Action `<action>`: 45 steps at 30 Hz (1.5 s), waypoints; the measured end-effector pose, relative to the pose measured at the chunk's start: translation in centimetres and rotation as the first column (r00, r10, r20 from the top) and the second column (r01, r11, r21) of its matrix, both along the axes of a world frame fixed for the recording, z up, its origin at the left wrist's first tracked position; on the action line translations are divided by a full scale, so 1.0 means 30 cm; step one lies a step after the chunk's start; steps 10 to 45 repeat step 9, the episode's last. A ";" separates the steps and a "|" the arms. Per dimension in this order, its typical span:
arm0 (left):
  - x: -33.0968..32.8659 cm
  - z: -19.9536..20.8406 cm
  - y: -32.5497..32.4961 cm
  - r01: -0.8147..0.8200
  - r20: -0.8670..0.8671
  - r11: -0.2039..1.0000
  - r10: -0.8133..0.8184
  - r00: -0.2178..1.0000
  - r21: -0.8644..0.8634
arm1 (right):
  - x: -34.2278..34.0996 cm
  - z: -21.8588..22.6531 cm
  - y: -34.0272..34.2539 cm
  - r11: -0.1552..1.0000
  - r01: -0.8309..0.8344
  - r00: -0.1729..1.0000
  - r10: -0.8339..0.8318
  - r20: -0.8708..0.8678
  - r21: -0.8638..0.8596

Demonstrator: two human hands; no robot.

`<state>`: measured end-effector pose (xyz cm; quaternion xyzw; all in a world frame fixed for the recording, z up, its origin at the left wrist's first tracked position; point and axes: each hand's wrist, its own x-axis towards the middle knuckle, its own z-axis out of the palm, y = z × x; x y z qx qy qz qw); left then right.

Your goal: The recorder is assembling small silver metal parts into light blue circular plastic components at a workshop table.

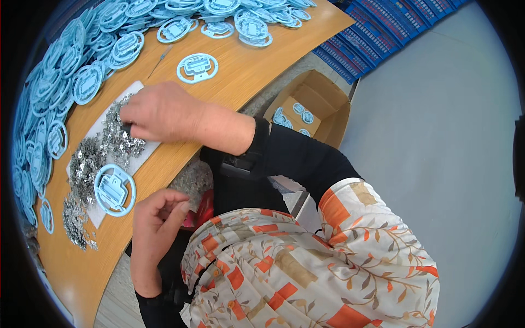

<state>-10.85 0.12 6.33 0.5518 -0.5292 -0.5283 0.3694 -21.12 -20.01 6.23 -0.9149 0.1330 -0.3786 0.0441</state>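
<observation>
My right hand [163, 112] reaches over a heap of small shiny metal pieces [123, 143], its fingers bunched and pointing down. A bit of something dark shows beneath them, but what the fingertips grip is hidden. Near the table's front edge, my left hand [157, 227] is loosely closed, thumb close to the forefinger; whatever it holds, if anything, cannot be made out. Just beyond it lies a light-blue round plastic part [115, 190] with a recessed middle, resting partly on a white sheet [101, 214]. The metal heap spreads over the sheet and onto the wood.
Many similar light-blue parts [87, 85] are piled along the table's far and left sides. One blue part [197, 68] lies apart, near a thin pointed tool [160, 60]. Beside the table stands a cardboard box [328, 101] with some parts; blue crates [377, 33] stand behind.
</observation>
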 end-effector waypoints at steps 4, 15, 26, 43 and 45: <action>0.048 -0.018 0.032 -0.101 0.064 0.992 0.106 0.992 -0.072 | -0.014 0.003 -0.003 0.969 -0.119 0.993 0.118 -0.018 -0.217; 0.071 -0.007 0.042 -0.147 0.082 0.987 0.152 0.985 -0.069 | -0.023 0.014 0.032 0.905 -0.083 0.990 0.027 -0.137 -0.417; 0.071 -0.007 0.042 -0.147 0.082 0.987 0.152 0.985 -0.069 | -0.023 0.014 0.032 0.905 -0.083 0.990 0.027 -0.137 -0.417; 0.071 -0.007 0.042 -0.147 0.082 0.987 0.152 0.985 -0.069 | -0.023 0.014 0.032 0.905 -0.083 0.990 0.027 -0.137 -0.417; 0.071 -0.007 0.042 -0.147 0.082 0.987 0.152 0.985 -0.069 | -0.023 0.014 0.032 0.905 -0.083 0.990 0.027 -0.137 -0.417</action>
